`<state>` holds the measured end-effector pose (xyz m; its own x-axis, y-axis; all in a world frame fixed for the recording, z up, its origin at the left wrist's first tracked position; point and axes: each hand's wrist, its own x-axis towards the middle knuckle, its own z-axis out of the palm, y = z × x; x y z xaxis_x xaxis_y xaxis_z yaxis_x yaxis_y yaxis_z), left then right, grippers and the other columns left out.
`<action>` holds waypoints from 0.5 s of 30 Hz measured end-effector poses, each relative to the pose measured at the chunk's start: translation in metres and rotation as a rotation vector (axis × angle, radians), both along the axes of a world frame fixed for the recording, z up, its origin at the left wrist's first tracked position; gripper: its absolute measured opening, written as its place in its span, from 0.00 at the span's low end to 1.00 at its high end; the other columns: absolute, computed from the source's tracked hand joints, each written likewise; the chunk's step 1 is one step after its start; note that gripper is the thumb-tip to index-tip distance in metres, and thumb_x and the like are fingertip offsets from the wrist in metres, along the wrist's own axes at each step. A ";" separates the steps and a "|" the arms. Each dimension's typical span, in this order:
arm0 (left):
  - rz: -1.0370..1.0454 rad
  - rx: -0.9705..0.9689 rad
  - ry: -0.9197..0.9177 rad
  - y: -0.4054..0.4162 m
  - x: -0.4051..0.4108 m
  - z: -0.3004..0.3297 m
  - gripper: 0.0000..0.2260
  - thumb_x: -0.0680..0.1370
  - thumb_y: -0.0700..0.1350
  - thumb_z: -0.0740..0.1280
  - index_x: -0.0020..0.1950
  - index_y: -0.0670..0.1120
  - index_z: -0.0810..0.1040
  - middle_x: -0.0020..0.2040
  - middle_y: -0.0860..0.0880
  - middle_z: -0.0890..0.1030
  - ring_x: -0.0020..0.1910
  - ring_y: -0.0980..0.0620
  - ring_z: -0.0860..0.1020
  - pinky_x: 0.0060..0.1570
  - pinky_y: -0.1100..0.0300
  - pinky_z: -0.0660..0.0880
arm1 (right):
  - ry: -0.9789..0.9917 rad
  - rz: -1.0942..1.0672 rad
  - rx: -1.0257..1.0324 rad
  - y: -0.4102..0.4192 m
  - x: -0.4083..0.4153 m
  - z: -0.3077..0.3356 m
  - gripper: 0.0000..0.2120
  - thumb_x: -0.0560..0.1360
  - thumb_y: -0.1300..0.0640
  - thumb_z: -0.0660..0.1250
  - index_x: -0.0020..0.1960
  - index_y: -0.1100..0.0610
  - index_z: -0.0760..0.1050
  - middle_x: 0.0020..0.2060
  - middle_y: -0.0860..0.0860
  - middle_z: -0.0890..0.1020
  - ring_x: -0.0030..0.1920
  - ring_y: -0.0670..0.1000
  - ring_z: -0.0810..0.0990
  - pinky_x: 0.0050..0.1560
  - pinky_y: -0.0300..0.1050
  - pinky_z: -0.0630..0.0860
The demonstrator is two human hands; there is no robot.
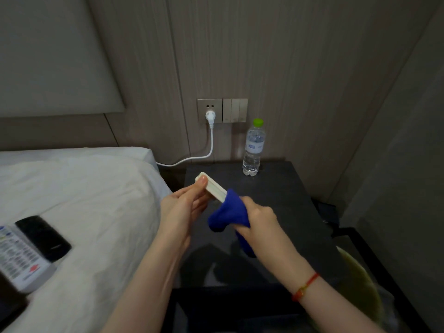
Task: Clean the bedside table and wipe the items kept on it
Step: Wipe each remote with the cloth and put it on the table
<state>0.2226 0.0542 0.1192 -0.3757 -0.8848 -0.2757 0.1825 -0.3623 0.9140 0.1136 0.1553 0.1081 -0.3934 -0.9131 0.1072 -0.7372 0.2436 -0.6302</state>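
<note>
A bed (pixel 79 188) with a white sheet is seen along the left edge of the dark bedside table (pixel 276 212), whose stone-like top is lit dimly. Behind both, a panelled wall (pixel 300 68) is fitted with a socket plate (pixel 209 110), into which a white plug (pixel 211 115) is pushed, its cable (pixel 204 156) being led down and left behind the mattress; a bank of light switches (pixel 235 110) is set just beside the plate. At the table's far edge, near its right corner, a clear water bottle (pixel 254 147) with a green cap is stood upright. On the bed's near left part, a white remote control (pixel 18 258) and a black remote control (pixel 43 237) are laid side by side, touching or nearly so. Above the middle of the table, a small flat white object (pixel 212 187), whose kind cannot be told, is held up clear of the surface by the left hand (pixel 182 210), pinched between the thumb and the fingers at its far end. Its near end is wrapped by a blue cloth (pixel 228 212), which is clenched in the right hand (pixel 259 219), with a tail of the fabric left hanging below the fist. A red string bracelet (pixel 306 286) is worn on the right wrist.
</note>
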 end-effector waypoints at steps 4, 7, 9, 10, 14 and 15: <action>0.128 0.022 -0.043 0.005 -0.009 0.004 0.19 0.70 0.50 0.73 0.54 0.39 0.80 0.47 0.43 0.84 0.48 0.48 0.82 0.50 0.57 0.77 | 0.336 0.067 -0.214 0.007 0.003 -0.005 0.27 0.73 0.63 0.66 0.70 0.58 0.62 0.62 0.53 0.75 0.61 0.50 0.74 0.61 0.40 0.68; 0.117 -0.048 -0.065 0.016 -0.014 0.004 0.11 0.70 0.49 0.73 0.45 0.43 0.81 0.40 0.46 0.83 0.41 0.52 0.82 0.37 0.64 0.76 | 0.280 0.085 -0.206 -0.002 0.003 0.005 0.29 0.73 0.60 0.64 0.72 0.56 0.58 0.63 0.52 0.74 0.59 0.50 0.75 0.58 0.40 0.69; 0.083 -0.056 -0.033 0.027 -0.019 0.003 0.04 0.72 0.44 0.71 0.41 0.44 0.80 0.34 0.47 0.84 0.34 0.56 0.82 0.29 0.68 0.76 | 0.228 0.061 -0.243 -0.013 0.001 0.014 0.27 0.73 0.58 0.65 0.70 0.55 0.62 0.61 0.52 0.75 0.58 0.54 0.76 0.57 0.46 0.71; 0.078 -0.053 -0.007 0.031 -0.021 0.003 0.05 0.73 0.41 0.69 0.38 0.43 0.80 0.29 0.48 0.83 0.29 0.57 0.81 0.25 0.69 0.74 | 0.225 0.049 -0.256 -0.020 0.001 0.019 0.25 0.72 0.57 0.66 0.67 0.54 0.65 0.59 0.53 0.77 0.57 0.56 0.77 0.56 0.49 0.72; 0.141 -0.036 0.019 0.024 -0.019 0.006 0.04 0.73 0.41 0.69 0.38 0.43 0.80 0.29 0.50 0.81 0.31 0.53 0.79 0.26 0.68 0.73 | 0.189 0.064 -0.192 -0.034 -0.002 0.027 0.19 0.72 0.54 0.66 0.61 0.54 0.69 0.53 0.56 0.80 0.54 0.61 0.77 0.52 0.52 0.73; 0.153 -0.011 0.032 0.018 -0.016 0.009 0.04 0.72 0.43 0.70 0.42 0.43 0.81 0.34 0.48 0.83 0.35 0.51 0.81 0.30 0.66 0.76 | 0.151 0.084 -0.159 -0.031 -0.004 0.023 0.18 0.72 0.53 0.66 0.60 0.54 0.68 0.52 0.56 0.80 0.54 0.60 0.77 0.52 0.52 0.74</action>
<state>0.2064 0.0717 0.1282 -0.2452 -0.9353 -0.2553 0.2639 -0.3177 0.9107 0.1099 0.1243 0.1315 -0.2857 -0.9087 0.3042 -0.8393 0.0841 -0.5371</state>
